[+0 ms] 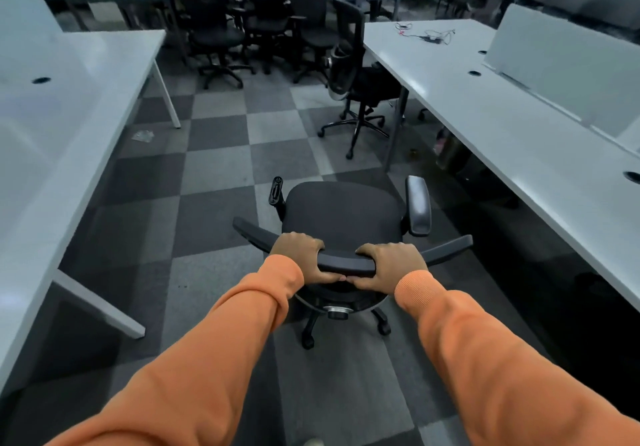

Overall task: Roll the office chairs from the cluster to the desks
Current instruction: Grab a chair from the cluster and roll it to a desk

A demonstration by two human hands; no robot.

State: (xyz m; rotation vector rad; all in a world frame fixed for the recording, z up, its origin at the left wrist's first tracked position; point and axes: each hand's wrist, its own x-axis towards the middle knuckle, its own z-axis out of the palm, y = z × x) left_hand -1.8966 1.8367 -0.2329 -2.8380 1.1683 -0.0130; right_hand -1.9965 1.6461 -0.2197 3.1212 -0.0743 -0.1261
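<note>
Checkered carpet (221,168) lies between desks, my left hand (298,255) and right hand (394,262) clamped on a chair (343,210) by its backrest mid-aisle; another chair (356,75) stands at the right desk (502,141), and several wait in the cluster (249,23).

The room is dim and bluish, cool light gleaming softly off the white desks (502,127) while the far chair cluster (214,13) sinks into murky, smeared shadow, and the wide lens bends and blurs the view's edges.
</note>
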